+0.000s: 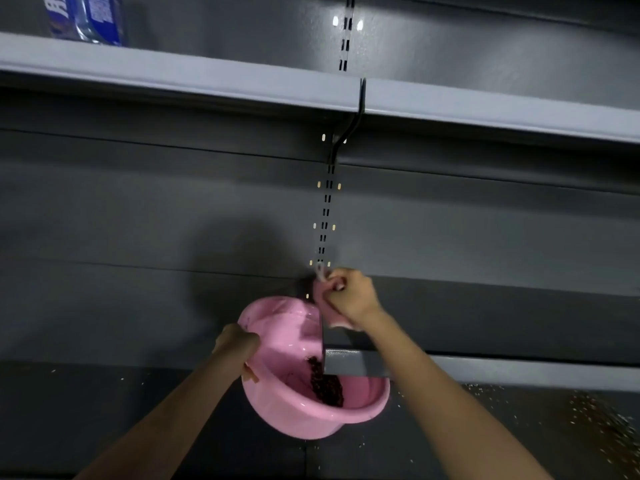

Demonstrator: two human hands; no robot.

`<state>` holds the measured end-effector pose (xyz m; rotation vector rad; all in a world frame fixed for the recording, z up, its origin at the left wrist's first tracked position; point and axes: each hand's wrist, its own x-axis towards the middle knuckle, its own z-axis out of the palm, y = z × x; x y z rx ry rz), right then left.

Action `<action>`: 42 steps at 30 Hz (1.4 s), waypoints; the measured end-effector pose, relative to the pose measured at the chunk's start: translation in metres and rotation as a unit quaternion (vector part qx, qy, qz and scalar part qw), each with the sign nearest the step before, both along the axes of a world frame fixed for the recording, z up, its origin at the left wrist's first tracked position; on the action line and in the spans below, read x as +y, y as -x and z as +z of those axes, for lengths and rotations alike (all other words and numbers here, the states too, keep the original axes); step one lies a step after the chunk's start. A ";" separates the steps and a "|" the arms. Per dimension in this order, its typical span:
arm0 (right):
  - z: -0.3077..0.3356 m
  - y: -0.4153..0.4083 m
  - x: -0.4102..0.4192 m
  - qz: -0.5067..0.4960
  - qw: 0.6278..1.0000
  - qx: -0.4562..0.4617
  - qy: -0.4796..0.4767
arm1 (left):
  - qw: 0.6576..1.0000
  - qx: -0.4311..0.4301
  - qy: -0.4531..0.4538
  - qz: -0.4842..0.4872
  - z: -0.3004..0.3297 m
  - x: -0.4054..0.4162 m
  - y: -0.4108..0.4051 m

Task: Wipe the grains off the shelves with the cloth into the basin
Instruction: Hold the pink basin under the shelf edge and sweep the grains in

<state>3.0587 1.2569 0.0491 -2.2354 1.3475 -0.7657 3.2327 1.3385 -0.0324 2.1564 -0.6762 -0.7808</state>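
Gripping the rim of the pink basin [298, 415], the left hand [237, 342] is curled over its left edge, and the basin is held tilted against the end of a grey shelf [356, 367]. A dark heap of grains [325, 384] is seen inside the basin, by the shelf's corner. The right hand [349, 299] is closed round a pink cloth [323, 299], which is bunched at the back left corner of that shelf, against the slotted upright [325, 216]. Pale grains are scattered on the lower shelf [588, 420] at right. A bottle [86, 17] is stood on the upper shelf [180, 72].
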 end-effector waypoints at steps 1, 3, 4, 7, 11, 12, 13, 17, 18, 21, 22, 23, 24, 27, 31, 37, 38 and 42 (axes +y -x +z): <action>0.002 0.017 -0.011 -0.029 0.999 0.005 0.016 | 1.000 0.002 0.003 0.000 -0.002 0.001 0.000; 0.002 0.061 -0.032 -0.100 0.991 0.086 0.022 | 1.000 0.005 0.010 0.001 -0.005 0.002 0.000; -0.001 0.085 -0.040 -0.130 0.981 0.143 0.009 | 1.000 0.008 0.012 0.003 -0.006 0.003 0.000; -0.012 0.138 -0.047 -0.162 0.942 0.290 -0.045 | 1.000 0.025 0.016 0.008 -0.011 0.004 0.001; -0.001 0.125 -0.021 -0.067 0.914 0.397 -0.057 | 0.999 0.044 0.023 0.015 -0.016 0.006 0.002; 0.004 0.112 -0.014 -0.033 0.911 0.407 -0.062 | 0.999 0.044 0.024 0.015 -0.016 0.006 0.003; 0.009 0.099 -0.007 -0.003 0.910 0.409 -0.065 | 0.998 0.046 0.025 0.016 -0.017 0.006 0.003; 0.009 0.043 0.014 0.081 0.926 0.366 -0.049 | 0.997 0.065 0.035 0.020 -0.017 0.007 0.002; 0.007 0.029 0.018 0.096 0.930 0.352 -0.044 | 0.997 0.066 0.034 0.020 -0.017 0.007 0.002; 0.003 -0.010 0.027 0.127 0.940 0.315 -0.031 | 0.997 0.069 0.031 0.028 -0.017 0.009 -0.002; 0.001 -0.020 0.029 0.140 0.942 0.301 -0.041 | 0.997 0.068 0.029 0.031 -0.018 0.010 -0.005; -0.001 -0.028 0.028 0.158 0.943 0.286 -0.055 | 0.997 0.067 0.029 0.035 -0.020 0.011 -0.009; -0.004 -0.036 0.029 0.177 0.944 0.271 -0.063 | 0.997 0.065 0.029 0.037 -0.023 0.012 -0.014; -0.015 -0.052 0.033 0.182 0.959 0.214 -0.037 | 0.996 0.060 0.035 0.051 -0.038 0.017 -0.029; -0.051 -0.075 0.045 0.183 0.965 0.187 -0.018 | 0.995 0.070 0.035 0.067 -0.062 0.025 -0.048; -0.123 -0.111 0.047 0.164 0.971 0.173 -0.011 | 0.987 0.121 0.024 0.102 -0.114 0.033 -0.065; -0.136 -0.117 0.043 0.143 0.974 0.175 -0.009 | 0.986 0.127 0.020 0.109 -0.124 0.032 -0.067; -0.188 -0.132 0.028 0.094 0.978 0.184 -0.026 | 0.981 0.145 -0.006 0.130 -0.159 0.028 -0.072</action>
